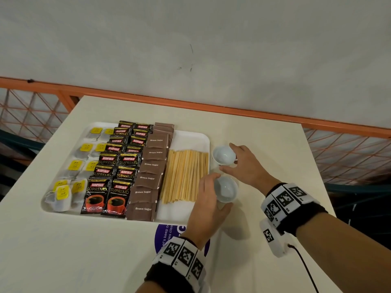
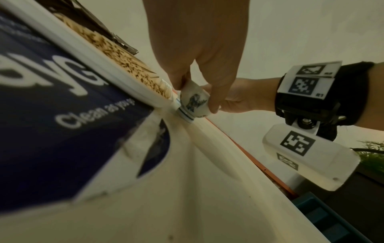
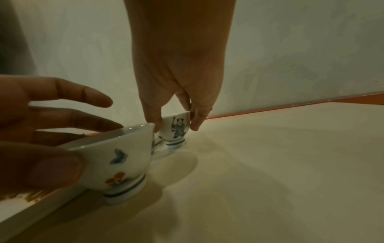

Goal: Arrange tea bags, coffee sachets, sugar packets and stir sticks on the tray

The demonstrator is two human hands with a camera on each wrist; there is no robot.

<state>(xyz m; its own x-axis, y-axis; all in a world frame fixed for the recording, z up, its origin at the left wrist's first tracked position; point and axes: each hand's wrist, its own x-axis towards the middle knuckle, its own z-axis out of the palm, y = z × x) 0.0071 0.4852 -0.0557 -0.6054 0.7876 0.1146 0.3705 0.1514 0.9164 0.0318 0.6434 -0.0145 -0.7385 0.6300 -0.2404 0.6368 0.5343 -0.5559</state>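
Observation:
A white tray (image 1: 190,134) holds rows of yellow-tagged tea bags (image 1: 74,166), black Kopiko coffee sachets (image 1: 118,166), brown sugar packets (image 1: 148,178) and a bed of wooden stir sticks (image 1: 184,176). Two small white painted cups stand on the table just right of the tray. My left hand (image 1: 219,191) grips the near cup (image 1: 227,187) with its thumb and fingers on opposite sides, as the left wrist view shows (image 2: 194,102). My right hand (image 1: 227,157) pinches the far cup (image 1: 222,154), fingers on both sides of it (image 3: 177,131).
A purple round sticker (image 1: 167,233) lies on the cream table (image 1: 275,144) in front of the tray. An orange rail (image 1: 211,105) and a grey wall run behind the table. Orange mesh fencing (image 1: 349,153) flanks both sides.

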